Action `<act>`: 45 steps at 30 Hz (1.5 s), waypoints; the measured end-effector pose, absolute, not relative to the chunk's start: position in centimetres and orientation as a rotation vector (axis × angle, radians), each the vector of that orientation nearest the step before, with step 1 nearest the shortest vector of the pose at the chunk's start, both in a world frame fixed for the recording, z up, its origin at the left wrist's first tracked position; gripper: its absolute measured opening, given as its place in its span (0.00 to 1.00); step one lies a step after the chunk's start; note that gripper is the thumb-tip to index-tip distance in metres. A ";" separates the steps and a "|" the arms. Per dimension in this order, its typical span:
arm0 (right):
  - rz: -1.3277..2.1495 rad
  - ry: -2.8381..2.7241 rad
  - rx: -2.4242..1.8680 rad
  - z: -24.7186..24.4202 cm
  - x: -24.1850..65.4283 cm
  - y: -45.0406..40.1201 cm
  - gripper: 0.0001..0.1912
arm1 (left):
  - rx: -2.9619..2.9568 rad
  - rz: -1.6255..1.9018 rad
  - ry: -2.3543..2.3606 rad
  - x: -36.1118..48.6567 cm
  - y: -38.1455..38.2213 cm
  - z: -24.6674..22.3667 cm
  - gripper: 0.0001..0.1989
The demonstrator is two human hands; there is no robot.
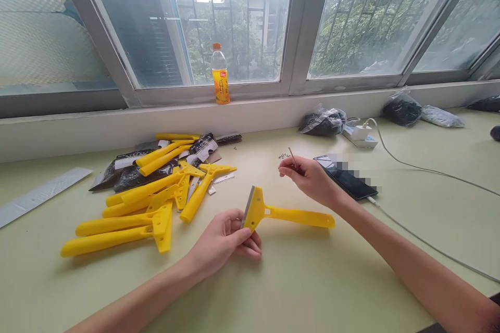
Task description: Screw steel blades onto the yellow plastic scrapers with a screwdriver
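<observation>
A yellow scraper point(299, 217) with a metal blade along its head points its handle to the right. My left hand point(230, 239) grips the scraper's head between thumb and fingers. Further right, my right hand point(307, 174) pinches a thin metal tool point(292, 155) whose upper end sticks up past the fingers. Several small screws point(284, 156) lie on the table just beyond my right hand. On the left, several other yellow scrapers point(117, 234) are piled loosely, with their handles mostly toward the left.
Black plastic packets point(148, 174) lie behind the pile, and a flat grey strip point(42, 195) is far left. A bottle point(221, 80) stands at the window. A phone point(349, 179), a cable, a charger point(359, 134) and a bagged bundle point(324, 122) occupy the right.
</observation>
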State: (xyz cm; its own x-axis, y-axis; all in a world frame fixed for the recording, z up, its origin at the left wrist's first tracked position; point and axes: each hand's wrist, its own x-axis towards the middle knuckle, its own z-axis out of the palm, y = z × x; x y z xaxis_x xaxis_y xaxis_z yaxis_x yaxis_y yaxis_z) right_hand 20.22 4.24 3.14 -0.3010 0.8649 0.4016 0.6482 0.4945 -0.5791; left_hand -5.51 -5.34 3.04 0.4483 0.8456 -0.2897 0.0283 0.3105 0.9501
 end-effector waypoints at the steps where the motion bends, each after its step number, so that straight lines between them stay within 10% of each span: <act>1: 0.550 -2.032 -1.092 3.5 19.1 2.9 0.10 | 1.122 0.675 0.965 -5.5 -5.4 3.0 0.21; 29: 0.234 -2.293 -0.512 0.8 14.4 -2.3 0.08 | 1.041 0.823 0.931 -5.5 -5.2 2.2 0.22; 45: 0.343 -2.262 -0.900 1.8 13.6 -3.4 0.08 | 1.141 0.871 0.935 -5.2 -5.9 1.5 0.21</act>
State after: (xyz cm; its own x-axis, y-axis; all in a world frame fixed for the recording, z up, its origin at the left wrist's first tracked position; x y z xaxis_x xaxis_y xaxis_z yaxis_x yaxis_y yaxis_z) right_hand 13.61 -3.44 1.83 -0.5380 0.6858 0.4902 0.5099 0.7278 -0.4586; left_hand -5.18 -5.91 1.54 0.3649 0.9182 -0.1538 -0.0882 0.1986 0.9761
